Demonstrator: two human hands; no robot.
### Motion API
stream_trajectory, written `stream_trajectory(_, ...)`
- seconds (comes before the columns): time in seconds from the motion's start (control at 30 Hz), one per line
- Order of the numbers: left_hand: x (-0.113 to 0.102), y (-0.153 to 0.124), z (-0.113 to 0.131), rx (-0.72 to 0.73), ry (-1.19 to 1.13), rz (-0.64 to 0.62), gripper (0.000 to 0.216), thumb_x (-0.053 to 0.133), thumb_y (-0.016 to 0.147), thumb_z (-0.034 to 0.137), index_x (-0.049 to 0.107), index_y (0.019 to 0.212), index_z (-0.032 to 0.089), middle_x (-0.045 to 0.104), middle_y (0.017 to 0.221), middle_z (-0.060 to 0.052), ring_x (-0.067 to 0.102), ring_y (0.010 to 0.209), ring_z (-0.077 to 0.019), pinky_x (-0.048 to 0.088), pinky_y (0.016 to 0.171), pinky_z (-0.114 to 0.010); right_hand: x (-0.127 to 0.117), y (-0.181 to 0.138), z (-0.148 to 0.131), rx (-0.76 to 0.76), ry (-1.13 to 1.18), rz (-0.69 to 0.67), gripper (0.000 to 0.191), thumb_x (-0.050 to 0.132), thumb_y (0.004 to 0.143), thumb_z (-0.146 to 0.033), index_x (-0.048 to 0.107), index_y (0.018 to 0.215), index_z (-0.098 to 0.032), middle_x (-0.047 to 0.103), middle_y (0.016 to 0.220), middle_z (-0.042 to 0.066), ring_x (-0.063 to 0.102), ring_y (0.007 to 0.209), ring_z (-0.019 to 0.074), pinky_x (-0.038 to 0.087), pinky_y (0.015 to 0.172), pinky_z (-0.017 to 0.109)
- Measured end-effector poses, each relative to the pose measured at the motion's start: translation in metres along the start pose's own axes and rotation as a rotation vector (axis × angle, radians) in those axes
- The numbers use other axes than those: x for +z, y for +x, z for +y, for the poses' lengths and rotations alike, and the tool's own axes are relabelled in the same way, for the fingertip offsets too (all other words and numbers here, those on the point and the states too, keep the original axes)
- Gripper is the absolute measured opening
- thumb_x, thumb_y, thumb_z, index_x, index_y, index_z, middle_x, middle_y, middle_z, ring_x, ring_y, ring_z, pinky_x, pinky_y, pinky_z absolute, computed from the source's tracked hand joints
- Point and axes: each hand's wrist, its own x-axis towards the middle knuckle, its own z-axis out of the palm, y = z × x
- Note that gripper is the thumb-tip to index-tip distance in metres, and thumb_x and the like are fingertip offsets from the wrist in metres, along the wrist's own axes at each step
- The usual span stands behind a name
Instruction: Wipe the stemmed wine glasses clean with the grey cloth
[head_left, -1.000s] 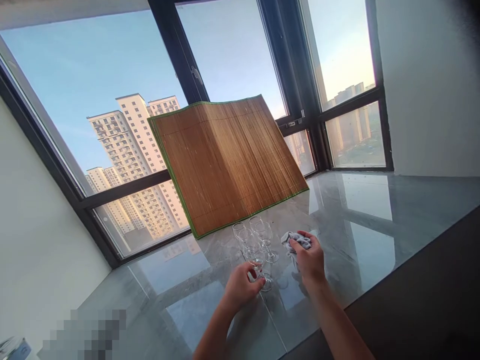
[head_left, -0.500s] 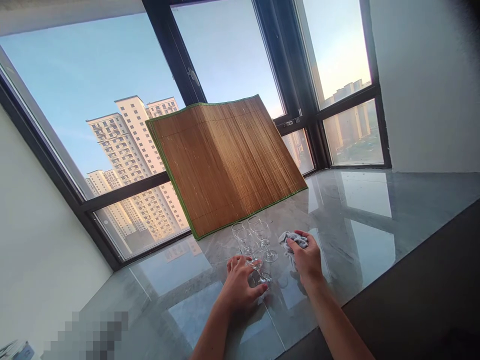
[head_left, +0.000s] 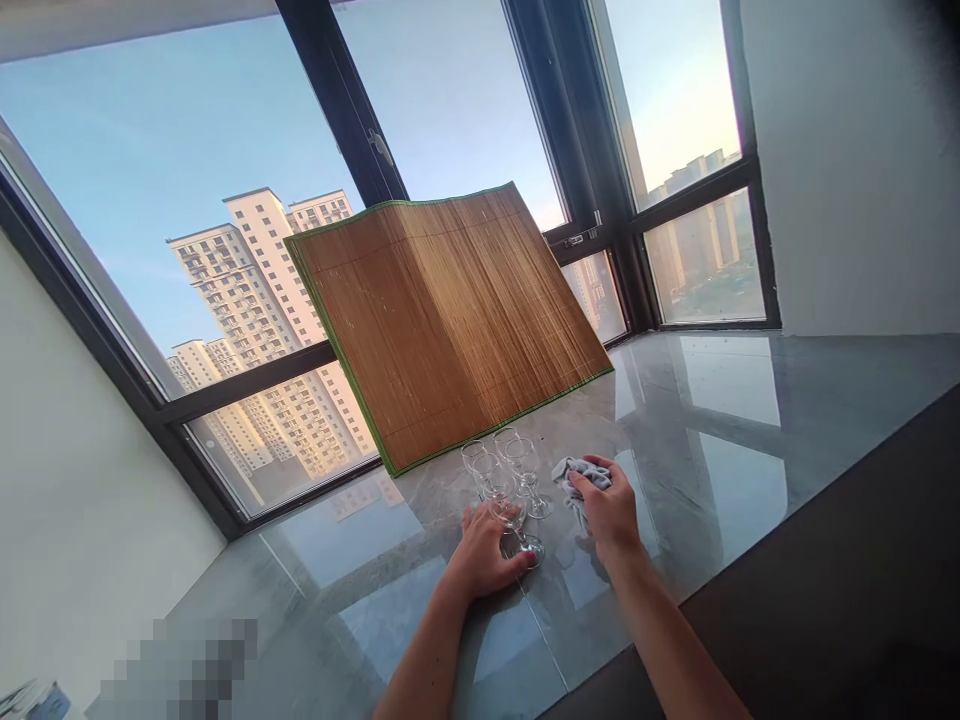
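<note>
My left hand (head_left: 489,550) is at the foot of the nearest clear wine glass (head_left: 523,548). Its thumb lies along the front of the foot and its fingers curl behind the stem, partly seen through the glass. Several more stemmed glasses (head_left: 536,500) stand upright in a tight group just behind. To the right, my right hand (head_left: 616,505) is closed around a bunched grey-white cloth (head_left: 581,478), held a little apart from the glasses.
Behind the glasses a bamboo mat (head_left: 457,330) with green edging leans near the window. The glossy grey tiled counter (head_left: 697,420) ends in a front edge at lower right. A blurred patch (head_left: 202,660) covers the lower left, near a partly seen item (head_left: 37,700).
My left hand has moved in closer around the front glass's foot, its thumb now up against it. My right hand still holds the cloth, almost unmoved. The view has shifted slightly.
</note>
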Motion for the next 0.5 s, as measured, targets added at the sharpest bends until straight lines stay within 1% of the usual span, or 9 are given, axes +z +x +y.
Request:
stream_trajectory(0.17, -0.0021, 0.0036, 0.0023, 0.01, 0.036, -0.012, 0.065, 0.071, 0.074, 0.055, 0.058, 0.134, 0.034, 0.048, 0.147, -0.008, 0.026, 0.144, -0.0404, -0.006, 0.117, -0.059, 0.0019, 0.0003, 0.0007, -0.01, 0.001, -0.002, 0.055, 0.074, 0.059, -0.042, 0.062, 0.106, -0.017, 0.069, 0.091, 0.006, 0.065, 0.078, 0.0193, 0.052, 0.065, 0.027)
stream_trajectory(0.23, -0.0023, 0.0042, 0.0036, -0.007, 0.029, 0.005, 0.064, 0.071, 0.073, 0.057, 0.06, 0.132, 0.035, 0.049, 0.147, -0.007, 0.023, 0.145, -0.0407, -0.008, 0.117, -0.058, 0.0025, 0.0003, 0.0004, -0.014, -0.002, -0.002, 0.054, 0.075, 0.059, -0.042, 0.063, 0.105, -0.016, 0.069, 0.091, 0.007, 0.065, 0.077, 0.0194, 0.052, 0.065, 0.027)
stream_trajectory(0.37, -0.0013, 0.0045, 0.0047, -0.052, -0.028, 0.024, 0.071, 0.073, 0.068, 0.061, 0.06, 0.132, 0.034, 0.048, 0.148, -0.008, 0.017, 0.146, -0.0407, -0.015, 0.115, -0.056, 0.0031, 0.0015, 0.0022, -0.023, 0.007, -0.004, 0.052, 0.074, 0.06, -0.041, 0.063, 0.105, -0.017, 0.069, 0.088, 0.006, 0.065, 0.075, 0.0185, 0.052, 0.064, 0.026)
stream_trajectory(0.5, -0.0004, 0.0047, 0.0029, -0.071, 0.004, 0.018, 0.078, 0.073, 0.068, 0.061, 0.054, 0.139, 0.035, 0.046, 0.149, -0.007, 0.013, 0.147, -0.0416, -0.013, 0.115, -0.059, 0.003, 0.0023, 0.0042, -0.025, -0.009, -0.004, 0.052, 0.074, 0.06, -0.041, 0.063, 0.105, -0.017, 0.068, 0.088, 0.006, 0.064, 0.075, 0.0184, 0.051, 0.064, 0.027)
